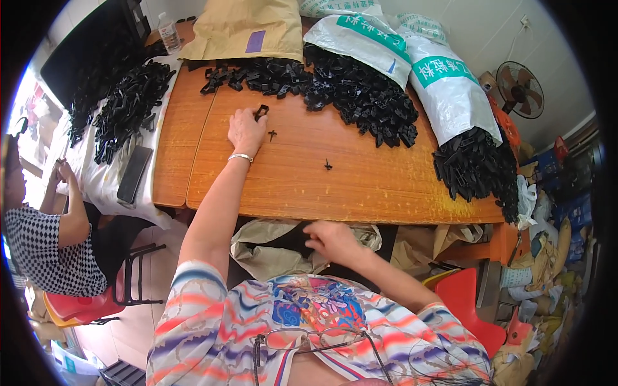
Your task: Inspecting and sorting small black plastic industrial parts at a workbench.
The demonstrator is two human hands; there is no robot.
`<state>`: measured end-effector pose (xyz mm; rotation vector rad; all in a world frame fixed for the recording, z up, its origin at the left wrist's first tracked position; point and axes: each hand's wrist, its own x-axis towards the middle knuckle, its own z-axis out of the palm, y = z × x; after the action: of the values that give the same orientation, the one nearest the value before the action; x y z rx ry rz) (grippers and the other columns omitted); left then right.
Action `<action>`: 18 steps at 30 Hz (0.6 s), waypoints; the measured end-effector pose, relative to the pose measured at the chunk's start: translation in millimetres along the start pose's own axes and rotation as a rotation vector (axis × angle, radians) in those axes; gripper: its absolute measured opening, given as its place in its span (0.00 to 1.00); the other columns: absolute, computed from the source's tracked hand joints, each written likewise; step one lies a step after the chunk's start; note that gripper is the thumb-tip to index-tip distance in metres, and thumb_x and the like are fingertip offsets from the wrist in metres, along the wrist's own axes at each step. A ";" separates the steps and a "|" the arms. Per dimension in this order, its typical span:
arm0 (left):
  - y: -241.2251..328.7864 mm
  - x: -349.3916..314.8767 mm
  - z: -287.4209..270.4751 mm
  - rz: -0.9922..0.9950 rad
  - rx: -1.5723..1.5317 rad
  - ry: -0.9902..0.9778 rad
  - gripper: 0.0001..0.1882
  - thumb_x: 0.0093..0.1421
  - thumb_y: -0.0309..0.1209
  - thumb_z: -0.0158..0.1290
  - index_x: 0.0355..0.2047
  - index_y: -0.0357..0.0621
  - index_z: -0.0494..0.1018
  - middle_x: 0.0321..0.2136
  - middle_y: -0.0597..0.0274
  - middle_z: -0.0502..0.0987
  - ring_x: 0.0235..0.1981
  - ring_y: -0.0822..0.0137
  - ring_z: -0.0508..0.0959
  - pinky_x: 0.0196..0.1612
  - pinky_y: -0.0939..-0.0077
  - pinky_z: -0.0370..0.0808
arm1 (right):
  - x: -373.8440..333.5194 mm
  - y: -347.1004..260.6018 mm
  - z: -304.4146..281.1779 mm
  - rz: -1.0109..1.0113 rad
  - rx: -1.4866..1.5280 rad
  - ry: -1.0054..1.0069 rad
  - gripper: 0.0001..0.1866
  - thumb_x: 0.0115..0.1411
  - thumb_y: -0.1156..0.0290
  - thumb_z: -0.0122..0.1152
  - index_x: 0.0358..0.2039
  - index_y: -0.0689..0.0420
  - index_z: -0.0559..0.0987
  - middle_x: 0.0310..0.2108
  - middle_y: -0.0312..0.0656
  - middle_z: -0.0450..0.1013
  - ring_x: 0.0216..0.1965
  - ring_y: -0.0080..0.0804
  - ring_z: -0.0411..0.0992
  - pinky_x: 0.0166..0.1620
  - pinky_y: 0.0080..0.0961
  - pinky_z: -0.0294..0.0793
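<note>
My left hand point(246, 131) reaches over the wooden table, its fingers closed on a small black plastic part point(261, 112) with a frame-like opening. Two more little black parts lie close by: a cross-shaped one point(273, 135) beside the hand and another point(328, 165) farther right. Low in front of me, my right hand point(336, 242) hangs over the mouth of an open beige sack point(261, 252) at my lap. Its fingers are loosely bent and apart, with nothing visible between them.
Black plastic parts point(364, 103) spill from white-green sacks point(360, 35) and a brown paper sack point(235, 29) along the table's far side. Another pile point(473, 164) covers the right end. A person point(51, 244) sits at left by more parts point(132, 96). A fan point(518, 89) stands far right.
</note>
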<state>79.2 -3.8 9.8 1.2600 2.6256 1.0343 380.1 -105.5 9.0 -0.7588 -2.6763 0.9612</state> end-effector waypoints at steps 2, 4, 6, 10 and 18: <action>-6.1 -3.5 0.6 -0.010 -0.011 0.045 0.15 0.55 0.41 0.59 0.40 0.49 0.78 0.43 0.61 0.75 0.50 0.59 0.71 0.50 0.64 0.72 | 28.9 -6.1 -25.9 -0.198 -0.013 0.203 0.09 0.53 0.69 0.64 0.34 0.58 0.79 0.30 0.47 0.76 0.34 0.47 0.75 0.37 0.38 0.75; -9.2 -6.9 -0.3 0.008 -0.045 0.063 0.15 0.55 0.40 0.59 0.39 0.47 0.77 0.41 0.61 0.76 0.47 0.58 0.73 0.48 0.64 0.72 | 66.6 3.7 -49.6 -0.245 -0.048 0.362 0.06 0.54 0.71 0.62 0.32 0.58 0.79 0.30 0.47 0.76 0.34 0.48 0.75 0.37 0.37 0.75; -9.2 -9.9 -1.6 0.027 -0.082 0.083 0.14 0.55 0.39 0.59 0.38 0.46 0.77 0.38 0.60 0.78 0.44 0.58 0.75 0.46 0.64 0.73 | 109.7 26.2 -71.1 -0.206 -0.117 0.476 0.05 0.54 0.72 0.61 0.31 0.58 0.79 0.30 0.47 0.76 0.34 0.48 0.75 0.37 0.37 0.74; -19.3 -15.1 1.3 0.003 -0.396 0.128 0.16 0.55 0.35 0.60 0.40 0.38 0.75 0.32 0.58 0.79 0.32 0.66 0.77 0.39 0.71 0.74 | 188.4 70.3 -94.5 0.005 -0.219 0.576 0.07 0.55 0.72 0.60 0.34 0.57 0.79 0.33 0.48 0.77 0.37 0.48 0.75 0.40 0.39 0.75; -29.3 -25.5 -5.4 -0.028 -0.821 0.012 0.14 0.50 0.23 0.63 0.35 0.38 0.72 0.29 0.62 0.78 0.28 0.74 0.76 0.32 0.79 0.74 | 246.5 91.1 -94.3 0.316 -0.462 0.434 0.16 0.56 0.59 0.64 0.39 0.56 0.77 0.35 0.51 0.77 0.41 0.49 0.76 0.45 0.41 0.74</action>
<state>74.7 -37.9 -9.2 0.9856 1.8337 1.8241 240.0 135.4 26.3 -1.3368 -2.4383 0.1719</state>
